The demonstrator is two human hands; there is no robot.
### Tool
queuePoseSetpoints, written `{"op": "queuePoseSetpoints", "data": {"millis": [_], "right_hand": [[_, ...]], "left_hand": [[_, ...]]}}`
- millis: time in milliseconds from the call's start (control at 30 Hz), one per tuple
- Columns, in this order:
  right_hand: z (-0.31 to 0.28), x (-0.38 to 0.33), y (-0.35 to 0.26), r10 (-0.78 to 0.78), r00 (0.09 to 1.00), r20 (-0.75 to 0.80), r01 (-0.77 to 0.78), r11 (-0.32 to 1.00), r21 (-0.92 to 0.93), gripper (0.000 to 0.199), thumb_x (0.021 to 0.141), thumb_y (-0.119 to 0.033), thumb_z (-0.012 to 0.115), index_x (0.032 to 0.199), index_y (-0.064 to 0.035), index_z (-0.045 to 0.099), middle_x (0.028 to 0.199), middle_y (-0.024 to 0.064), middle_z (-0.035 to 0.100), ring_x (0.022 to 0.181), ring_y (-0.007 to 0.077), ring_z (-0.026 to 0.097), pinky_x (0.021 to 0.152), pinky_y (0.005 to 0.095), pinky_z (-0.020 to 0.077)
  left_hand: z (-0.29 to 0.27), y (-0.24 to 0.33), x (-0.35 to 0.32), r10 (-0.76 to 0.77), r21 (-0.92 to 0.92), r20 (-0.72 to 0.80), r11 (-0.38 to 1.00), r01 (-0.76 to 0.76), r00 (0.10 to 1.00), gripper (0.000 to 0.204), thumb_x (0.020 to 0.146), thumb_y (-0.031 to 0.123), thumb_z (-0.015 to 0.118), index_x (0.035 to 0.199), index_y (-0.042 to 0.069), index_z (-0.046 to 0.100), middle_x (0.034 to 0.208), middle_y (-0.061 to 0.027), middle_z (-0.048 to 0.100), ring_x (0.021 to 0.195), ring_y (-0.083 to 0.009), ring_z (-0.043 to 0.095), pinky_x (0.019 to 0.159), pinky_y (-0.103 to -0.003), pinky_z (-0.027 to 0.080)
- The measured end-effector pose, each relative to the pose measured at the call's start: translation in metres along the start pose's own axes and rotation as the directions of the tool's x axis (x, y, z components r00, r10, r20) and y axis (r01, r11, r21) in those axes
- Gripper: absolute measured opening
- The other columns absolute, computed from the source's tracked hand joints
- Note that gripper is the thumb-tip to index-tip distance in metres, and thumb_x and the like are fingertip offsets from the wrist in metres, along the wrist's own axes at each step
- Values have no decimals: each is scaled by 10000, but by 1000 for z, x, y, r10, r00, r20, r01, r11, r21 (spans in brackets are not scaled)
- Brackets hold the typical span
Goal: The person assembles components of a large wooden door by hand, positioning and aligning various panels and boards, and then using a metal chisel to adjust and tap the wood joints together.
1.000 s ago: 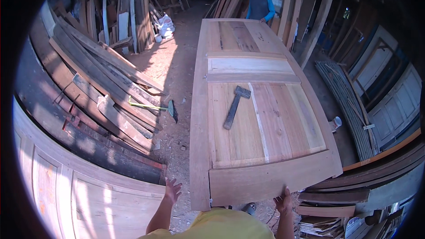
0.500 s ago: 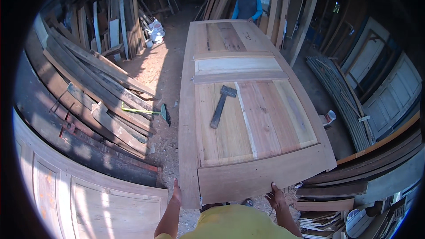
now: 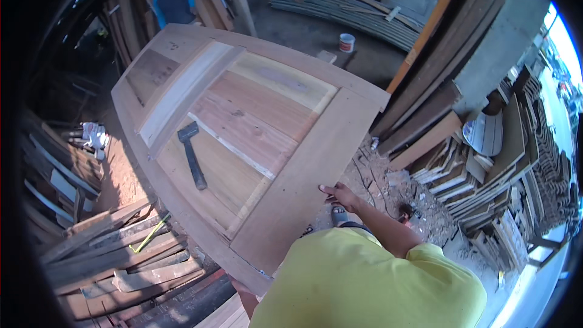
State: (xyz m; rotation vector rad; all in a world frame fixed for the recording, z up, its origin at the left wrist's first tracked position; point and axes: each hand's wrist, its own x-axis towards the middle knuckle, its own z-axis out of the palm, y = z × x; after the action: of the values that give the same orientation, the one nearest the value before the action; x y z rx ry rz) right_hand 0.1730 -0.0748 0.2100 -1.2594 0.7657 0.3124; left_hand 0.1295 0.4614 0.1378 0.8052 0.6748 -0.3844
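A large wooden panel door [image 3: 299, 177] lies flat before me, with plank infill and a pale crosspiece. My right hand [image 3: 339, 195] grips its near edge, thumb on top and fingers curled beneath. At the near left corner my left hand [image 3: 242, 290] is against the door's side, its fingers hidden by the door and my yellow shirt. A dark hammer [image 3: 192, 155] rests on the planks, touched by neither hand. Another person [image 3: 172, 1] in a cap and blue-sleeved shirt stands at the door's far end; their hands cannot be made out.
Stacked timber [image 3: 130, 261] lies to the left, with a yellow-green handle on it. Long boards [image 3: 428, 67] lean on the right near a pile of thin wooden pieces [image 3: 486, 176]. A white bucket [image 3: 347, 42] stands beyond the door. Wood scraps litter the ground by my feet.
My view has swung to the right, so the door now slants toward the upper left. The right hand stays at the near edge; the left has become mostly hidden. The hammer keeps its place.
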Motion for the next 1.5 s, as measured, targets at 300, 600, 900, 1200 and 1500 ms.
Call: {"op": "queuePoseSetpoints", "data": {"millis": [300,600,900,1200,1500], "right_hand": [[-51,-36,139,-96,952,-289,145,978,152,606,907,-464,763,1269,-1,610,1046,131,693,934,218,691,860,352,544],[-74,-175,420,637,540,-551,-187,729,659,379,937,-313,726,1111,20,676,910,158,729,776,254,723,708,412,578],[-129,-172,553,627,479,-614,-318,776,544,393,921,-321,708,1142,4,686,872,186,752,766,257,747,728,401,578],[-219,-18,649,406,741,-535,-390,909,150,340,943,-289,714,1142,-16,684,974,177,757,735,241,750,702,367,602],[-310,157,769,490,761,-425,-511,856,72,317,944,-411,607,1132,-176,706,1045,214,749,1061,405,712,943,502,537]], "left_hand": [[77,68,-2,806,951,142,-272,147,575,624,1115,488,274,1534,46,409,1527,-217,438,1451,-437,353,1158,-597,338],[362,9,93,51,347,910,-637,-688,411,628,1119,429,361,1600,31,290,1634,-215,319,1535,-444,189,1246,-579,161],[458,-180,102,-52,200,901,-831,-518,430,742,1090,497,398,1637,48,175,1657,-263,206,1549,-421,163,1253,-567,126],[464,-208,85,43,361,855,-765,-533,517,795,1094,536,331,1637,-2,115,1687,-236,135,1568,-369,141,1271,-486,124],[462,-203,100,-65,450,796,-603,-659,602,779,1075,522,416,1650,117,81,1657,-171,200,1516,-292,277,1256,-477,217]]}}
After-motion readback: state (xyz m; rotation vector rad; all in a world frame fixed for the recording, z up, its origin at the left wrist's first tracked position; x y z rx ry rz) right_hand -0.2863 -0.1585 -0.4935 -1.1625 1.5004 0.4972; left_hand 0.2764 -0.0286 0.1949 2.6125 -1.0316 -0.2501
